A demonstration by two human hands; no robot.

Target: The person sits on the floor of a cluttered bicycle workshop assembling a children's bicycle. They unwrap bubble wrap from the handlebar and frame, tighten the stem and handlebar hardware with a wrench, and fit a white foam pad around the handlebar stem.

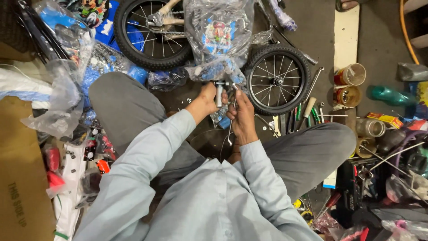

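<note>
Metal stem (219,93) in both hands' fingers (209,91)

Pale grey-blue long-sleeved shirt, buttoned cuffs, grey trousers, bare hands (223,105)

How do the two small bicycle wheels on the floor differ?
The right wheel is bare and seen whole; the left wheel is cut by the picture's top edge and partly behind a plastic bag. The right wheel lies nearer the right hand. Both have black tyres and thin metal spokes.
</note>
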